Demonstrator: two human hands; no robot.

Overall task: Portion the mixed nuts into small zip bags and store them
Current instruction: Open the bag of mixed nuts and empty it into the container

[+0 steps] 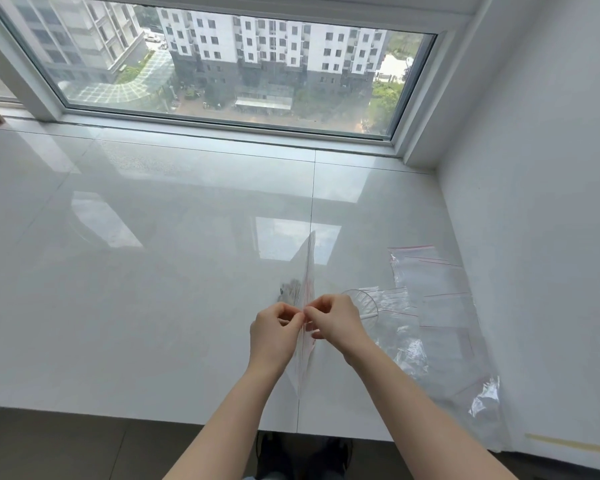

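Note:
I hold one clear zip bag (308, 265) edge-on above the white sill, its red zip line facing me. My left hand (274, 332) and my right hand (336, 323) both pinch its near edge, fingertips almost touching. A clear plastic scoop (362, 301) with a white handle lies just right of my right hand. Several empty zip bags (433, 289) with red strips lie spread to the right. No nuts are clearly visible; a faint greyish patch behind the held bag cannot be made out.
The glossy white tiled sill (153, 271) stretches to a large window (222, 64). A white wall (551, 237) bounds the right side. Loose clear plastic wrap (485, 403) lies near the sill's front right edge. Dark floor lies below.

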